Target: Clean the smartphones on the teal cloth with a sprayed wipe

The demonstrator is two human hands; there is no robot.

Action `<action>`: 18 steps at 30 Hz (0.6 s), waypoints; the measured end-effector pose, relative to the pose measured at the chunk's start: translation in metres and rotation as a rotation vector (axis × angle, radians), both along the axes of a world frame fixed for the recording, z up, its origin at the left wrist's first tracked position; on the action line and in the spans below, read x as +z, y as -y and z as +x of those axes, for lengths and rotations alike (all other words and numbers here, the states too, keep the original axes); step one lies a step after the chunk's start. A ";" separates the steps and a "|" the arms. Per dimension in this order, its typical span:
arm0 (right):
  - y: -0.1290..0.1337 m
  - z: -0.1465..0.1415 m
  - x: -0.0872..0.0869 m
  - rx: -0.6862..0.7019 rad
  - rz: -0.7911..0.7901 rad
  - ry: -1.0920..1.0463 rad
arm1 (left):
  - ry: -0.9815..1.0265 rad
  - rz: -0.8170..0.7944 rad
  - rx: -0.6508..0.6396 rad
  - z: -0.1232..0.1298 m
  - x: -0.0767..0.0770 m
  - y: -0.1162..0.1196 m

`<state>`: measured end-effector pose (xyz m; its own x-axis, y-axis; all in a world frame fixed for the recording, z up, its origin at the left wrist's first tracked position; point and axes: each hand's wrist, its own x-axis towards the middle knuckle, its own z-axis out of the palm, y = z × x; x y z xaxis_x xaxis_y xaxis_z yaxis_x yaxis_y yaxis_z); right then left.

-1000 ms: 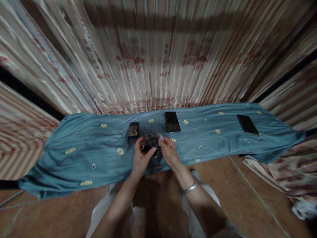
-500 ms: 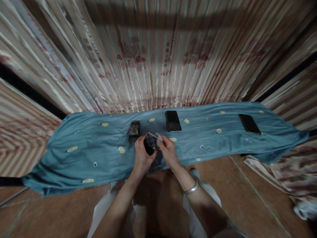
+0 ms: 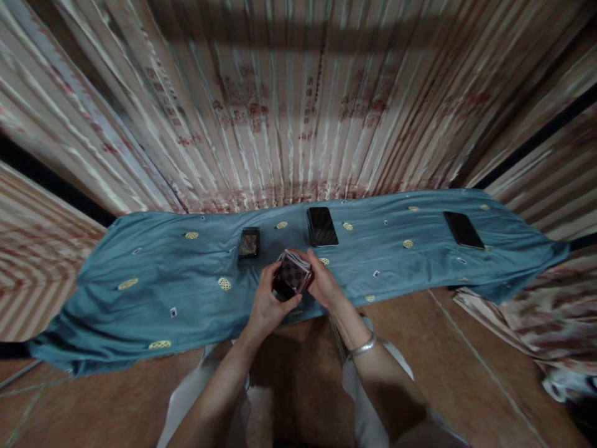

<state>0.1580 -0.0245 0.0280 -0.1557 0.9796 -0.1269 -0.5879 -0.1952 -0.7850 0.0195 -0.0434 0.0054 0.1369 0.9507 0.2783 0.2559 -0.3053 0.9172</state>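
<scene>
Close to the cloth's front edge, my left hand (image 3: pixel 270 300) is closed round a small dark block with a checked face (image 3: pixel 293 274), its thumb along the near side. My right hand (image 3: pixel 323 281) is closed on the block's right side, fingers at the far right corner. The block has pale, shiny edges; whether it is a box, a wallet or a stack is not clear. Just beyond my left hand lies a small black case (image 3: pixel 249 244), part of it blurred out. A thicker black rectangular thing with a glossy top (image 3: pixel 323 226) lies beyond my right hand.
A flat black slab like a phone or tablet (image 3: pixel 463 229) lies far to the right on the blue patterned cloth (image 3: pixel 196 286). Striped curtains (image 3: pixel 280 93) hang behind and at both sides, with dark bars (image 3: pixel 56 180) at the sides. Tiled floor (image 3: pixel 466 367) shows below.
The checked block has turned and tilted in my hands, its checked face now more toward me. My right fingers have moved from its corner onto its side. The view has shifted slightly.
</scene>
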 end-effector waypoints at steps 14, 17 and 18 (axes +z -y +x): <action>0.010 -0.025 -0.018 -0.021 0.118 0.207 | 0.504 -0.418 0.150 0.006 0.011 -0.007; 0.016 -0.025 -0.011 -0.059 0.204 0.321 | 0.558 -0.442 0.154 0.006 0.012 -0.008; 0.017 -0.024 -0.008 -0.075 0.226 0.357 | 0.572 -0.445 0.151 0.006 0.012 -0.009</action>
<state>0.1343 -0.0419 0.0198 -0.0678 0.9960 0.0589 -0.2780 0.0378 -0.9598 0.0254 -0.0346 0.0173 -0.0555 0.9872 -0.1498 -0.2897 0.1276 0.9486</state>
